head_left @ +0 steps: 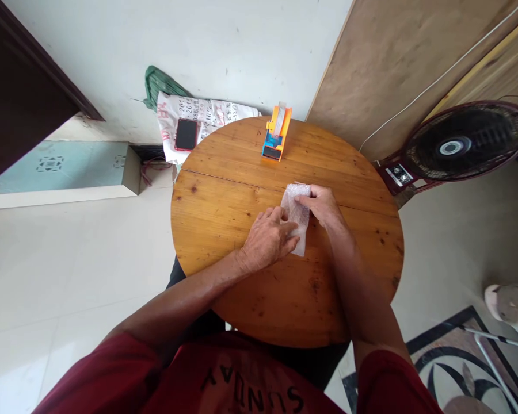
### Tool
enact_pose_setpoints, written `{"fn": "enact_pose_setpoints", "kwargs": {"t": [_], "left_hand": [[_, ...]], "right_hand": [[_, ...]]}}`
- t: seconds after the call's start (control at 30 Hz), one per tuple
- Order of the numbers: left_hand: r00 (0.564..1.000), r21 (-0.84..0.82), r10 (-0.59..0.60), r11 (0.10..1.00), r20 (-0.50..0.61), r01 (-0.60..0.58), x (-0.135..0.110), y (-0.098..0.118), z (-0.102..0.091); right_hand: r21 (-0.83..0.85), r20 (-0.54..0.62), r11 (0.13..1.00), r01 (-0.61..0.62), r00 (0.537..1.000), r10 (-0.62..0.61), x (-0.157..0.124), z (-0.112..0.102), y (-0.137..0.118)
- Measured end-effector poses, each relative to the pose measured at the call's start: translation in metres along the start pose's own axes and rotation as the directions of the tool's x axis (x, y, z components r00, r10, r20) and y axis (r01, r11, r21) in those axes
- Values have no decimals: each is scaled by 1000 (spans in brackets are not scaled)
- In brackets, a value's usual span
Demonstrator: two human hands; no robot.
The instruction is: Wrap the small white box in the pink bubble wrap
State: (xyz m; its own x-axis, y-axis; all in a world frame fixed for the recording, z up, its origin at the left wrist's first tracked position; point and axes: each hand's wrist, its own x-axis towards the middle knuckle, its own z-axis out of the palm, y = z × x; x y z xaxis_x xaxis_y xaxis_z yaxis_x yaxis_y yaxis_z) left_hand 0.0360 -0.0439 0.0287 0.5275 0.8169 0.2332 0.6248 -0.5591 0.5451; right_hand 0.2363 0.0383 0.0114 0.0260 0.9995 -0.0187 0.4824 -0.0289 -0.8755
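Observation:
A small folded piece of bubble wrap [300, 215] lies on the round wooden table, in front of my body. My right hand [323, 206] grips its upper right edge, the thumb on top and the other fingers partly hidden. From the left side my left hand [270, 237] rests against the wrap, thumb and index finger apart over its lower part. The remaining left fingers are bent near its left edge. Whether anything is inside the wrap cannot be made out. Beyond the hands stands an orange and blue tape dispenser [277, 132] with a roll of clear tape.
The wooden table [224, 230] has a rounded edge close to my body. Behind its left rim, a phone [186, 134] lies on a white printed sack [211, 115] by a green bag [162, 83]. A dark red fan [455, 146] stands to the right.

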Motion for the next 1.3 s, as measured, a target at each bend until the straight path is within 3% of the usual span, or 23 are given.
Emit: {"fn": "enact_pose_setpoints", "kwargs": {"t": [0.1, 0.27, 0.5, 0.7, 0.87, 0.97, 1.13, 1.3], "left_hand": [[998, 64, 60, 996, -7, -60, 0, 0, -4], [992, 69, 122, 990, 22, -124, 0, -3, -2], [994, 15, 105, 994, 23, -105, 0, -3, 1], [997, 35, 69, 997, 33, -70, -1, -1, -2], [1000, 63, 16, 998, 5, -16, -1, 1, -1], [997, 35, -76, 996, -17, 77, -2, 2, 1], [961, -79, -260, 964, -91, 254, -3, 0, 6], [946, -139, -316, 942, -70, 305, -2, 0, 6]], "right_hand": [[61, -20, 996, -68, 997, 70, 0, 2, -3], [121, 0, 990, -69, 998, 69, -1, 4, -10], [222, -27, 973, -63, 997, 71, -9, 1, -23], [235, 15, 971, -47, 999, 44, -24, -4, -36], [177, 50, 984, 9, 999, -18, -40, -8, -48], [198, 28, 980, 24, 999, -30, -52, -9, -54], [195, 16, 980, 49, 998, -53, -73, -10, -56], [124, -7, 990, 67, 998, -66, -93, -10, -57]]}}
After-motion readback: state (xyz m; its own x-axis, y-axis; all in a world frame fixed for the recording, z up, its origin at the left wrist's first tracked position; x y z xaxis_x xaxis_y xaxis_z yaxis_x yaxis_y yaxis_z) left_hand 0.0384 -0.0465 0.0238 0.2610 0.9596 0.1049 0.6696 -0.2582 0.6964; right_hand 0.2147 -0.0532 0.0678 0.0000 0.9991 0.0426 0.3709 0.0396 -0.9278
